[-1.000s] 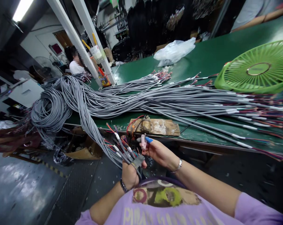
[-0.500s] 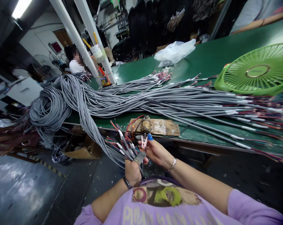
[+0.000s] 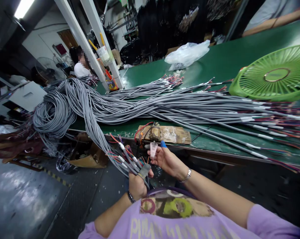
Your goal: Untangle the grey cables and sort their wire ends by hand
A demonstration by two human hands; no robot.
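My left hand (image 3: 138, 185) is closed round a bunch of grey cables (image 3: 125, 164), whose stripped ends fan out in thin coloured wires past white sleeves. A flat grey patch (image 3: 144, 170) lies over the bunch at my left thumb; I cannot tell what it is. Just to the right, my right hand (image 3: 170, 162) pinches a small pale pink clip (image 3: 153, 150). A blue cover (image 3: 163, 144) sits on one of its fingertips. The clip is apart from the cables, close to their wire ends.
On the green table (image 3: 221, 59) lie long grey cables (image 3: 130, 111) and a coil (image 3: 52, 114). A wooden board (image 3: 176, 134) with a small device is at the front edge. A green fan (image 3: 276, 74), a plastic bag (image 3: 187, 54) and white posts (image 3: 100, 36) stand behind.
My left hand and the cable bunch have moved slightly left and down. My right hand has drawn away from the wire ends, and the pink clip has turned in its fingers.
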